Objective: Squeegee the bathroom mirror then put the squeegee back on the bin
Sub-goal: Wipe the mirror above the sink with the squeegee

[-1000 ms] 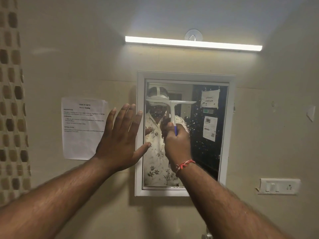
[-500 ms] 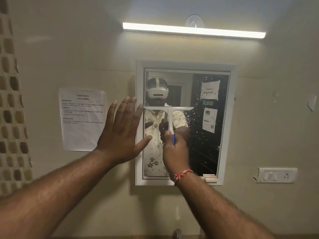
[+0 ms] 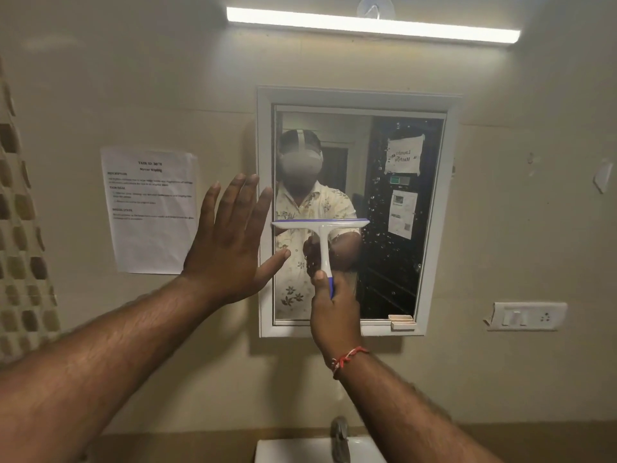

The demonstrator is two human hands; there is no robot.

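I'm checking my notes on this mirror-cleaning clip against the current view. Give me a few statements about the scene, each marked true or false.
1. The right hand grips the squeegee by its handle. True.
2. The squeegee blade lies across the right half of the mirror. False: it spans the left half, about midway up.
3. The left hand is clenched in a fist. False: it is open and flat, over the wall and the mirror frame's left edge.
4. Water droplets show on the mirror's right part. True.
5. The printed sheet hangs right of the mirror. False: it is on the wall to the left.
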